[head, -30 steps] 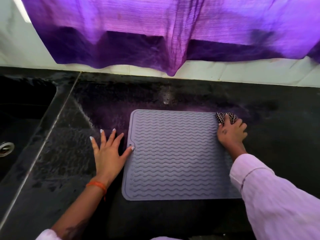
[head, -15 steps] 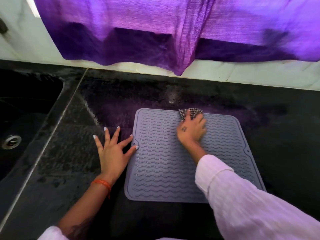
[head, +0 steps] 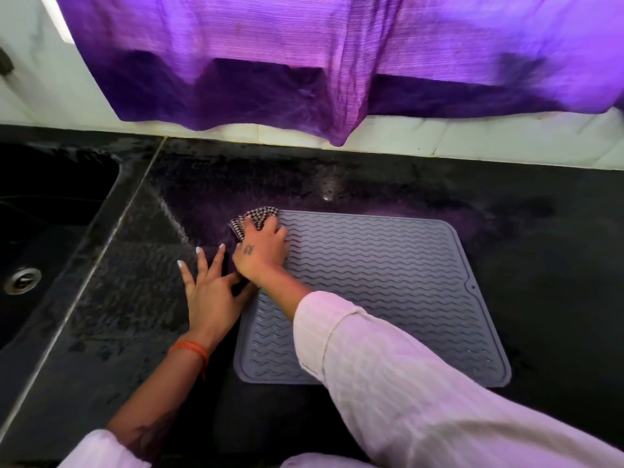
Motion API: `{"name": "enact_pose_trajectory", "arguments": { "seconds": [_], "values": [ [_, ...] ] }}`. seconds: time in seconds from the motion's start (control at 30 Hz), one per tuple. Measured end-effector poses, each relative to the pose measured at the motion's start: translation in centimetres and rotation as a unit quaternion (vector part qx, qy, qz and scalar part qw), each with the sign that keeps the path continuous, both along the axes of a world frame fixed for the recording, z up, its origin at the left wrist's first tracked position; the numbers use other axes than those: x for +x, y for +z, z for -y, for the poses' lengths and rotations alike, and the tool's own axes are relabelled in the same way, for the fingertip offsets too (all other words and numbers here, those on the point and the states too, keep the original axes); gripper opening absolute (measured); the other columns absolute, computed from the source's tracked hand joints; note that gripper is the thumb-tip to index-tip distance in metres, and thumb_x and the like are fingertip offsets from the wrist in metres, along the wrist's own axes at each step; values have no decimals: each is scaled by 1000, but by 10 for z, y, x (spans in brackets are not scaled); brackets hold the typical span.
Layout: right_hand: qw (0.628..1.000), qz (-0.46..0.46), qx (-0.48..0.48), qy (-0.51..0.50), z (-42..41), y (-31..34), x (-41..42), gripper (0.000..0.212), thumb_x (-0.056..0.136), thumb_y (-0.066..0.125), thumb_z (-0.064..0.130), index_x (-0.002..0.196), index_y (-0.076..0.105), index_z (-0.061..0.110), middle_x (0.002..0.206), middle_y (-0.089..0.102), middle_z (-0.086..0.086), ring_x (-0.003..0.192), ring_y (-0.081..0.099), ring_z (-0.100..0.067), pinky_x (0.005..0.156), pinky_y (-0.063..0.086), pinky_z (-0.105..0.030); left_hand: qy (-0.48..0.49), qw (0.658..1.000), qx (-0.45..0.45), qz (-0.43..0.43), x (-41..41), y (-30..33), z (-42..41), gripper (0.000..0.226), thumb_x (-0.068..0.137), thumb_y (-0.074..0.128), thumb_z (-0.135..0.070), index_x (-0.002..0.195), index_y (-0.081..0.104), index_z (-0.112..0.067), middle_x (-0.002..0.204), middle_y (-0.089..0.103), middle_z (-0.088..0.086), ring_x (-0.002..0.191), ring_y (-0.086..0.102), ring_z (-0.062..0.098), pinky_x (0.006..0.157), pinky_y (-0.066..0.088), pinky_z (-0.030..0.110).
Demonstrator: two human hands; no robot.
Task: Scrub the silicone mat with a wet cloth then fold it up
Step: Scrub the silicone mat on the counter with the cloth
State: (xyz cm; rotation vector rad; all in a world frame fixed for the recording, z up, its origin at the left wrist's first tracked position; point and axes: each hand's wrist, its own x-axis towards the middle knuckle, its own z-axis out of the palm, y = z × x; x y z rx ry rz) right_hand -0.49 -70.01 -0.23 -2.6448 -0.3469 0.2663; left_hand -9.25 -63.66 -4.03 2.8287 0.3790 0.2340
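The grey silicone mat (head: 388,282), ribbed with wavy lines, lies flat on the black stone countertop (head: 540,265), nearer the front edge than the tiled back wall, with the sink (head: 50,231) well apart to the left. The right hand (head: 261,249) reaches across the mat to its far left corner, fingers curled over a bunched black-and-white checked cloth (head: 255,216) and pressing it down where the mat's rim meets the stone; part of the cloth spills past the corner onto the counter. The left hand (head: 211,292) holds nothing: it rests flat with fingers spread on the countertop just beside the mat's left edge, its thumb side hidden under the right wrist, so whether it touches the rim cannot be told, though it looks placed to keep the mat from sliding. By my reading, the job is in its scrubbing stage. The cloth sits at one corner, and the pictures give no clear sign of which ribs are already wiped, since the mat's surface looks evenly dull and no wet streaks stand out. The middle and near side may yet need passes. The folding has not begun: all visible edges lie flat and uncreased. A purple curtain (head: 337,62) hangs over the back wall above the countertop.
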Motion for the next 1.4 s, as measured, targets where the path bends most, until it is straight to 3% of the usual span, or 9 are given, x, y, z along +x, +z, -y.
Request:
{"name": "enact_pose_trajectory", "arguments": {
  "seconds": [0.1,0.2,0.3,0.37,0.47,0.63,0.83,1.13,1.4],
  "values": [
    [974,-115,195,-28,15,13,3,44,91,52,26,135,48,22,137,43,-13,116,45,-30,98,40,-33,-1,1000,9,2,-2,-1,1,38,90,54,-47,122,63,-28,156,22,10,146,-1,35,109,-23,47],
    [892,-168,399,-131,57,23,0,38,89,56,16,127,58,20,115,66,-10,75,60,-10,65,49,-17,-9,1000,22,4,-4,-1,1,42,91,50,-49,128,57,-31,156,24,10,146,0,36,110,-21,47],
    [928,-32,323,-182,127,21,-2,41,90,59,18,130,55,22,117,63,-6,82,56,-7,69,40,-5,-22,999,28,12,-5,0,0,43,92,47,-49,129,56,-30,154,27,11,146,1,35,108,-26,42],
    [951,56,204,-225,185,18,-1,43,91,58,21,133,51,24,120,55,-9,95,50,-14,81,37,-15,-28,999,23,15,-5,0,0,43,93,45,-49,130,56,-28,154,29,10,146,1,35,107,-29,40],
    [943,151,55,-291,270,10,-3,44,89,59,20,133,52,19,122,50,-19,106,48,-32,87,38,-30,-31,999,16,12,-5,-2,0,42,96,43,-46,131,55,-27,153,31,8,146,1,34,108,-27,41],
    [929,132,-118,-324,316,-19,-26,47,87,57,22,133,50,14,132,39,-24,112,38,-43,93,34,-48,-40,999,12,3,-1,-3,-3,43,98,38,-47,131,55,-26,153,31,7,146,1,34,110,-23,44],
    [924,99,-107,-354,282,-13,-21,45,88,54,25,132,47,19,132,34,-20,115,33,-39,91,35,-48,-32,999,5,-21,-3,-3,-2,44,99,33,-46,136,50,-28,155,28,3,146,-2,33,110,-22,45],
    [974,89,-61,-198,145,-10,-54,55,88,51,34,140,34,28,138,28,-12,117,33,-29,93,37,-39,-31,999,-4,-43,-1,-1,-1,47,100,28,-46,135,51,-26,155,28,1,146,0,31,111,-21,44],
    [998,58,-13,-32,38,-5,-88,59,83,59,29,137,35,23,128,30,-14,108,35,-35,89,42,-43,-28,996,-58,-67,6,10,-3,89,89,-10,-59,132,55,-16,151,37,0,147,0,25,113,-20,39]
  ]
}}
